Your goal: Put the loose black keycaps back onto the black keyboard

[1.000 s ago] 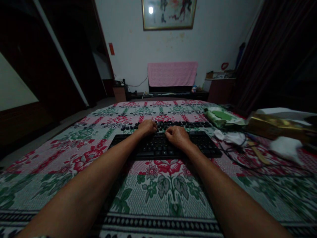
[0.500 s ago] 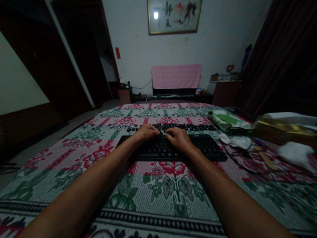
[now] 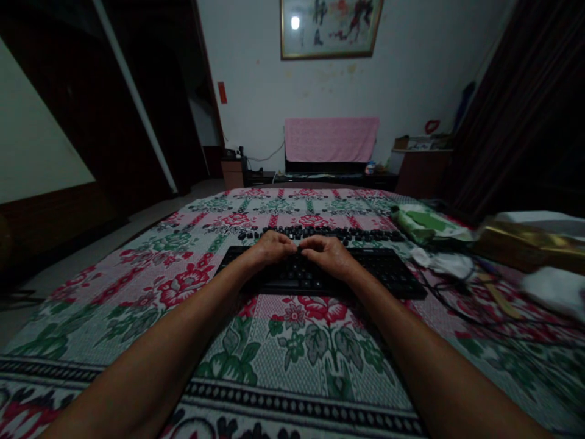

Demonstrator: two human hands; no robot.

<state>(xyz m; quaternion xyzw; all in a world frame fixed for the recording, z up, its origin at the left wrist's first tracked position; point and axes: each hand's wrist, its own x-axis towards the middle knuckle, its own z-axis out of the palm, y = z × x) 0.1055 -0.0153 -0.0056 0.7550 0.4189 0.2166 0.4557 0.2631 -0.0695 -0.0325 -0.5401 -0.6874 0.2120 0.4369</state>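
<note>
A black keyboard [image 3: 397,277] lies across the patterned tablecloth in front of me. Just behind it, small black keycaps [image 3: 370,234] are spread in a long loose band. My left hand [image 3: 274,247] is over the keyboard's upper middle, fingers pinched together. My right hand [image 3: 329,253] meets it from the other side, thumb and fingers also closed in a pinch. The two sets of fingertips nearly touch around a tiny dark spot, too small and dim to name. Both hands and forearms hide part of the keys.
On the right are a green and white packet [image 3: 425,224], crumpled white tissue [image 3: 450,264], a black cable [image 3: 441,299], a flat wooden strip [image 3: 500,297] and a gold box [image 3: 525,244]. A pink cloth [image 3: 332,139] hangs by the far wall.
My right hand's thumb and fingers have drawn together, and its fingertips have come closer to the left ones. The whole view has shifted slightly.
</note>
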